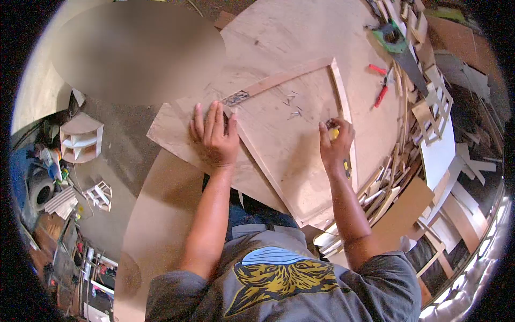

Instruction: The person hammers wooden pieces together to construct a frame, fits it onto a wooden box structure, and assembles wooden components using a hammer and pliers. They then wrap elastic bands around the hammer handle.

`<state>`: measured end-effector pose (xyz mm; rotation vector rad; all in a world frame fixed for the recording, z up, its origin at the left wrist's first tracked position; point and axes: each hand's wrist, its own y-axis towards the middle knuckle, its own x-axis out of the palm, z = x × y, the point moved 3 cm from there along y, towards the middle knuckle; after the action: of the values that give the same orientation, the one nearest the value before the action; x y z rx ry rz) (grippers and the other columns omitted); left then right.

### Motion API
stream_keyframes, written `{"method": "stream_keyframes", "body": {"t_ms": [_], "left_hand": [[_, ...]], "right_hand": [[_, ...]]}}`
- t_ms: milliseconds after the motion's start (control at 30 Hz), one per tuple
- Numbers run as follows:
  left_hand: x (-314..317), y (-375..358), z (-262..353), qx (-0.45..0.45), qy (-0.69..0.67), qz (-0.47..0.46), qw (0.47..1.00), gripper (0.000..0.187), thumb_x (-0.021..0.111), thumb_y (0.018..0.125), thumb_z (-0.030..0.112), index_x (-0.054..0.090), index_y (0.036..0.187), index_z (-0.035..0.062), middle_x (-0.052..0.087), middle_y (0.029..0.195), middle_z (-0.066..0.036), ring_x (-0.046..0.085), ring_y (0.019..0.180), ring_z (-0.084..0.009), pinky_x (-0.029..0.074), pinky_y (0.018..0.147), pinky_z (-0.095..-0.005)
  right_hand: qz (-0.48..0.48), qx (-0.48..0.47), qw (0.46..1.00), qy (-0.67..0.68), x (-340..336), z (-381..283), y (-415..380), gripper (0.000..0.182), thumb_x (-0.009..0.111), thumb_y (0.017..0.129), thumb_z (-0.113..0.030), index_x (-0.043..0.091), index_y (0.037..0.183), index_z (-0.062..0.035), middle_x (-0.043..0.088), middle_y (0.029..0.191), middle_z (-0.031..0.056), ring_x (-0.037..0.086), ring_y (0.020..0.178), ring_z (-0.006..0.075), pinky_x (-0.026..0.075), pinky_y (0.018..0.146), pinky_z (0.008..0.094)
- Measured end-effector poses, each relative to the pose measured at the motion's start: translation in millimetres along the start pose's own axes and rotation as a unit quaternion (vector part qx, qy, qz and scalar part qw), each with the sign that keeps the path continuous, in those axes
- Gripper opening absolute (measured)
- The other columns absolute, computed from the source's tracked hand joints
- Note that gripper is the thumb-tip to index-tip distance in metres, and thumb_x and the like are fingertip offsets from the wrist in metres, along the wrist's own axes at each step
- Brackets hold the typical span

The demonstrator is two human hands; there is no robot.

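Note:
A four-sided wooden frame [268, 178] of thin strips lies on a plywood sheet [300, 172] in front of me. My left hand [214, 137] is at the frame's left corner, its fingers and thumb on either side of the wood. Near that corner, one strip carries a dark printed patch. At the frame's right side, my right hand [337, 142] is closed around a yellow-and-black handled tool [347, 169]; its head is mostly hidden by the fingers. Several loose nails [293, 104] lie scattered on the plywood inside the frame.
Red-handled pliers [382, 95] and a green-handled handsaw [399, 45] lie to the right. Beyond them are piled wood strips [397, 177] and offcuts. A small wooden shelf [81, 138] stands on the floor at left, near a tire [41, 193]. A blurred patch covers the upper left.

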<state>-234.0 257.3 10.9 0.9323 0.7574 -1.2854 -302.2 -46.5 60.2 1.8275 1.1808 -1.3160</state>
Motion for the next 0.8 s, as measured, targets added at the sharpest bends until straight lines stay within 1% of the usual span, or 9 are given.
{"method": "stream_keyframes", "body": {"t_ms": [100, 367, 400, 433, 533, 567, 633, 667, 800], "left_hand": [[3.8, -1.8, -1.8, 0.008, -0.008, 0.019, 1.000, 0.040, 0.074, 0.092, 0.035, 0.073, 0.121, 0.0078, 0.068, 0.133, -0.003, 0.050, 0.138, -0.0351, 0.033, 0.113, -0.0532], [-0.3, -1.8, 2.3, 0.030, 0.014, 0.014, 0.999, 0.040, 0.073, 0.093, 0.033, 0.072, 0.123, 0.0058, 0.068, 0.133, -0.006, 0.048, 0.140, -0.0365, 0.035, 0.113, -0.0537], [-0.6, -2.0, 2.3, 0.032, 0.009, 0.016, 0.999, 0.040, 0.073, 0.092, 0.031, 0.072, 0.123, 0.0052, 0.068, 0.133, -0.007, 0.047, 0.140, -0.0369, 0.035, 0.113, -0.0543], [-2.5, -1.7, 3.1, 0.041, 0.030, 0.014, 0.999, 0.041, 0.071, 0.094, 0.035, 0.072, 0.124, 0.0069, 0.067, 0.135, -0.005, 0.048, 0.139, -0.0348, 0.035, 0.112, -0.0524], [0.3, -2.7, 0.9, 0.025, 0.013, 0.009, 1.000, 0.043, 0.071, 0.094, 0.035, 0.069, 0.128, 0.0073, 0.064, 0.138, -0.006, 0.048, 0.139, -0.0350, 0.034, 0.113, -0.0533], [0.0, -3.2, 0.3, 0.025, 0.003, 0.020, 0.999, 0.045, 0.070, 0.095, 0.036, 0.068, 0.129, 0.0077, 0.063, 0.139, -0.008, 0.047, 0.140, -0.0347, 0.034, 0.113, -0.0536], [-4.9, -0.3, 2.2, 0.049, 0.002, 0.022, 0.999, 0.044, 0.069, 0.094, 0.037, 0.069, 0.127, 0.0079, 0.062, 0.139, -0.008, 0.048, 0.140, -0.0338, 0.033, 0.114, -0.0532], [-7.5, 2.4, 4.3, 0.062, 0.000, 0.022, 0.998, 0.044, 0.069, 0.094, 0.038, 0.069, 0.126, 0.0080, 0.062, 0.139, -0.009, 0.048, 0.140, -0.0333, 0.033, 0.115, -0.0530], [-5.7, 32.0, 27.1, 0.295, -0.125, -0.049, 0.946, 0.036, 0.069, 0.092, 0.033, 0.071, 0.117, 0.0085, 0.065, 0.132, -0.008, 0.050, 0.138, -0.0305, 0.033, 0.116, -0.0491]], "right_hand": [[0.058, 0.017, 0.998, -0.035, -8.2, 44.0, -41.0, 0.045, 0.081, 0.085, -0.028, 0.060, 0.117, -0.0041, 0.063, 0.106, 0.0144, 0.057, 0.105, 0.0359, 0.046, 0.092, 0.0481], [-0.022, 0.046, 0.996, -0.075, -7.7, 95.1, -65.1, 0.032, 0.070, 0.094, -0.022, 0.058, 0.119, -0.0063, 0.062, 0.110, 0.0174, 0.059, 0.104, 0.0388, 0.048, 0.088, 0.0486], [-0.034, 0.062, 0.995, -0.067, -10.4, 91.2, -64.2, 0.030, 0.069, 0.095, -0.022, 0.058, 0.118, -0.0067, 0.062, 0.111, 0.0179, 0.060, 0.103, 0.0389, 0.048, 0.086, 0.0486], [-0.012, 0.088, 0.994, -0.070, -13.0, 85.2, -64.6, 0.029, 0.068, 0.097, -0.025, 0.057, 0.117, -0.0077, 0.064, 0.104, 0.0202, 0.065, 0.094, 0.0410, 0.050, 0.076, 0.0520], [-0.032, 0.074, 0.995, -0.064, -22.4, 63.4, -45.4, 0.030, 0.067, 0.098, -0.027, 0.054, 0.118, -0.0099, 0.067, 0.095, 0.0208, 0.067, 0.084, 0.0448, 0.049, 0.068, 0.0551], [-0.005, 0.000, 0.999, -0.034, -24.9, 52.0, -34.7, 0.031, 0.066, 0.099, -0.030, 0.052, 0.118, -0.0106, 0.068, 0.088, 0.0219, 0.066, 0.080, 0.0477, 0.050, 0.066, 0.0547], [-0.016, -0.002, 1.000, -0.007, -27.6, 23.3, -8.3, 0.031, 0.067, 0.099, -0.030, 0.052, 0.117, -0.0103, 0.069, 0.089, 0.0222, 0.067, 0.082, 0.0470, 0.051, 0.067, 0.0532], [-0.020, -0.002, 1.000, 0.005, -28.3, 8.8, 5.2, 0.030, 0.067, 0.099, -0.030, 0.052, 0.117, -0.0101, 0.069, 0.089, 0.0223, 0.067, 0.083, 0.0466, 0.052, 0.067, 0.0525], [-0.024, -0.021, 0.998, 0.045, -24.4, -25.3, 46.4, 0.030, 0.068, 0.099, -0.029, 0.053, 0.115, -0.0088, 0.069, 0.089, 0.0217, 0.068, 0.082, 0.0449, 0.052, 0.068, 0.0508]]}}
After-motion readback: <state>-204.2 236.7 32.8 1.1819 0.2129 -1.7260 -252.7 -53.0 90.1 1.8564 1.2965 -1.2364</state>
